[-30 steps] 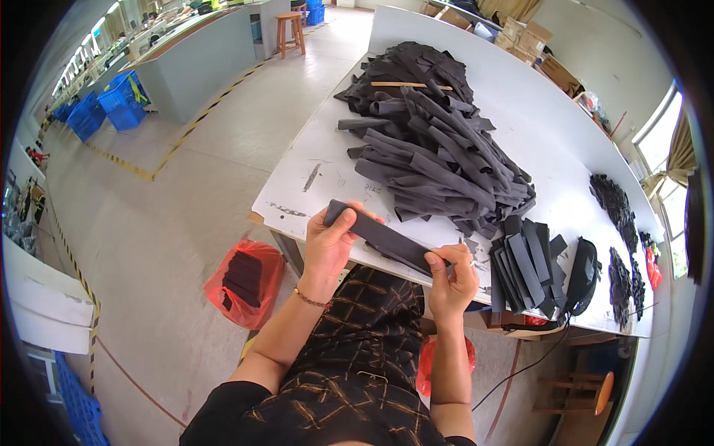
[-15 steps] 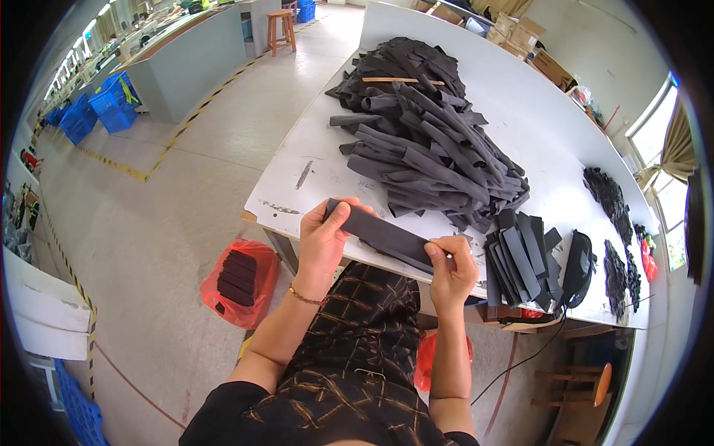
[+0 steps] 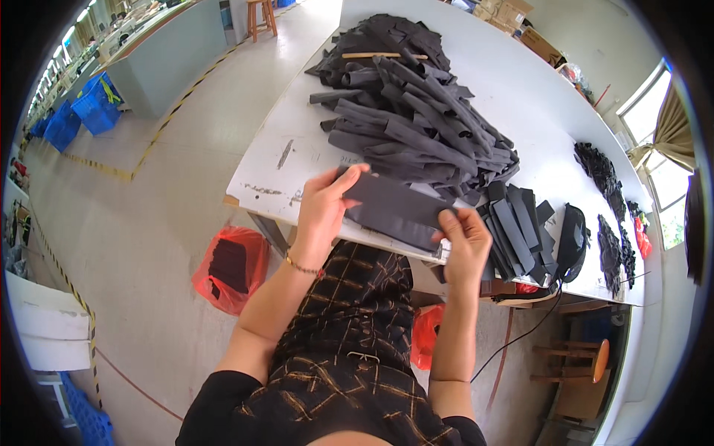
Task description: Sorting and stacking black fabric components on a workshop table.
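Observation:
A dark grey fabric strip is stretched flat between my two hands, just over the front edge of the white table. My left hand pinches its left end between thumb and fingers. At the other end, my right hand grips the strip with the thumb on top. Beyond my hands lies a large heap of similar dark strips. To the right of my right hand, a fanned stack of flat dark strips rests near the table's edge.
A black rounded device with a cord stands right of the stack. Smaller dark heaps lie farther right. On the floor at left sits a red plastic bag of dark pieces. A wooden stool stands at lower right; blue crates stand far left.
The strip now shows a broader face than before, when it looked narrow and folded. My left hand has risen slightly and my right hand has shifted a little right. The whole view has shifted slightly.

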Tool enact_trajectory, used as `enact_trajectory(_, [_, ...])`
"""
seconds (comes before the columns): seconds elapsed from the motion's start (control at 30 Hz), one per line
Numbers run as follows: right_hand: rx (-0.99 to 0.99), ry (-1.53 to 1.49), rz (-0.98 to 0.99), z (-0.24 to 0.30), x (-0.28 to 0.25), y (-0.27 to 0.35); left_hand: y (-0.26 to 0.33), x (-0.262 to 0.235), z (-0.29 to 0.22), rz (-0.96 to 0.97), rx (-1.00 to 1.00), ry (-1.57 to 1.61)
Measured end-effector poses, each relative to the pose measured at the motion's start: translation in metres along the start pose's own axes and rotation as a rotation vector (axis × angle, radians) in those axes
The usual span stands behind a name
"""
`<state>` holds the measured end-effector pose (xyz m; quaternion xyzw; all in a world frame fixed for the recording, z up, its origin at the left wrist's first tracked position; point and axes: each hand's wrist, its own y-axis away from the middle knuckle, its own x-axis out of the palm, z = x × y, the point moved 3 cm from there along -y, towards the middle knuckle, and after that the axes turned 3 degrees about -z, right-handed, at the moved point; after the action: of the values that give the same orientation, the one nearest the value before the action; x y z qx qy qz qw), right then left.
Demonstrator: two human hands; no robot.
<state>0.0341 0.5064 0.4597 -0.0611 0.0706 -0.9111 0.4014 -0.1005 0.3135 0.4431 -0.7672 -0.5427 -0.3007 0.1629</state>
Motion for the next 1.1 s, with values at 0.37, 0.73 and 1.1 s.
enact_trajectory(0.37, [-0.029, 0.420, -0.003, -0.031, -0.018, 0.007, -0.032, -0.027, 0.009, 0.199, 0.464, -1.177])
enact_trajectory(0.73, [-0.202, 0.838, -0.082, -0.017, -0.019, 0.010, -0.036, -0.001, -0.013, 0.144, 0.763, -1.100])
enact_trajectory(1.1, [-0.525, 1.186, -0.230, 0.024, -0.160, -0.046, -0.096, 0.122, 0.005, 0.694, 1.126, -1.507])
